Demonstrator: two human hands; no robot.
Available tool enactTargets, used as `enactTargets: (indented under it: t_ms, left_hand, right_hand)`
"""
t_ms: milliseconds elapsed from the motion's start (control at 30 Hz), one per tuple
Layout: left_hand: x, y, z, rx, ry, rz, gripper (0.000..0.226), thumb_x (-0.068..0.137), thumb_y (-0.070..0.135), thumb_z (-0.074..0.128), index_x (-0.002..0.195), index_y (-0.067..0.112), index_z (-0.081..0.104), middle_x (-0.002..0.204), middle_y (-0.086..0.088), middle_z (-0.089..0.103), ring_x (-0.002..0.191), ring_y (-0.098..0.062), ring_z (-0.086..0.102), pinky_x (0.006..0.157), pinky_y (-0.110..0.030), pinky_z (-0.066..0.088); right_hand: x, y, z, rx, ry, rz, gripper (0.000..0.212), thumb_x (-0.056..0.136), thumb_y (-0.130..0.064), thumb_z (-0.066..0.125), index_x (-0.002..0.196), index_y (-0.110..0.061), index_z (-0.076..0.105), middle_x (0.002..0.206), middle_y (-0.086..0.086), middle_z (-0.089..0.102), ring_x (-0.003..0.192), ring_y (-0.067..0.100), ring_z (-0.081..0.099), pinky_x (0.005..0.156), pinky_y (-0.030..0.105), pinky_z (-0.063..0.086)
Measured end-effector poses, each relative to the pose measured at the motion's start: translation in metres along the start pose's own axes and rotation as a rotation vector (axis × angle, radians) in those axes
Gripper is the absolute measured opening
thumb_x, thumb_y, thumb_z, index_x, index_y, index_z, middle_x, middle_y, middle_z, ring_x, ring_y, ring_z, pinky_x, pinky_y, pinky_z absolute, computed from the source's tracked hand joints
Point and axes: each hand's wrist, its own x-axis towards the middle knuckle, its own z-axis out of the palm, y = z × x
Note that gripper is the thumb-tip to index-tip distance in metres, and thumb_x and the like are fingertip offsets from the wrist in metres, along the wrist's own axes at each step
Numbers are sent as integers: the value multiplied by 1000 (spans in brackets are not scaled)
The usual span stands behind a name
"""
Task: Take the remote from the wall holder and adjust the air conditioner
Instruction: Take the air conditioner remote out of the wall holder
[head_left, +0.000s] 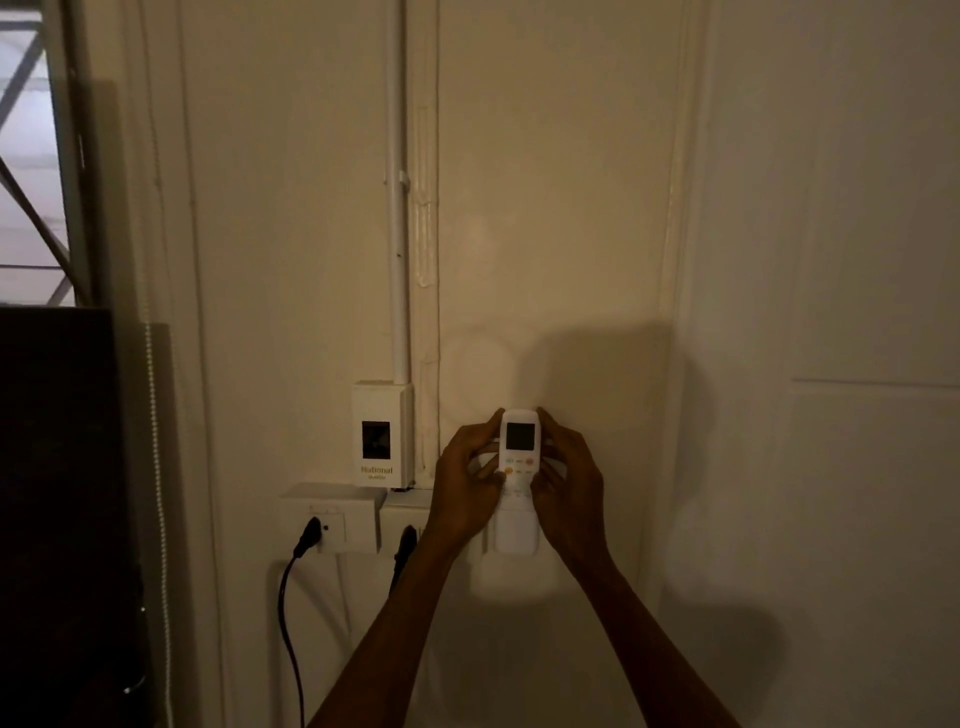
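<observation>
We face a cream wall. Right of the National box, our left hand and right hand clasp the white remote from both sides; its lower end sits in the wall holder.

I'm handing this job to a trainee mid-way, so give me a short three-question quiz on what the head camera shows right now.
1. True or false: only one hand touches the remote.
2. Which is plugged into the wall socket left of the hands? A) a black plug B) a white charger C) nothing
3. What brand name is printed on the white box above the sockets?

Key:
1. False: the left hand and the right hand grip it from either side, its lower end apparently in the wall holder.
2. A, the black plug, its cable hanging down.
3. National.
</observation>
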Motion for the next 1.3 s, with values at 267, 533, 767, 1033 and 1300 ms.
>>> enactTargets:
  t_ms: [267,533,767,1033,1300]
  left_hand:
    - [6,9,0,10,2,8,58,77,-15,57,127,12,50,124,-12,55,108,-15,55,84,-11,49]
    - [42,42,-10,53,-17,117,68,71,-24,53,130,10,48,118,-12,55,97,9,56,79,-4,47]
    - [42,68,-26,64,21,157,65,71,-16,62,129,12,49,116,-5,59,96,8,57,80,-5,47]
    - [38,99,-57,115,35,180,64,72,-5,68,130,17,50,124,-6,60,105,-8,60,84,-8,48]
    - [4,144,-87,128,45,147,65,72,-7,68,130,19,50,127,-4,56,102,-1,57,74,-2,47]
  right_hand:
    - [8,-5,1,-26,29,-19,44,84,-7,63,126,-15,53,116,-4,57,101,-11,56,88,11,49]
    - [46,-38,-6,-42,-2,-90,49,84,-6,63,131,-14,49,119,1,55,104,9,59,89,18,53]
    - [59,-67,-9,-45,-98,-132,56,82,-1,62,133,-17,45,121,0,53,102,0,56,81,6,49]
    - [63,-100,0,-53,-170,-193,60,83,-5,63,137,-16,40,121,1,54,100,-16,53,79,3,47]
    - [43,-144,5,-20,-244,-178,68,81,-2,64,140,-18,35,121,-2,52,100,3,57,78,4,49]
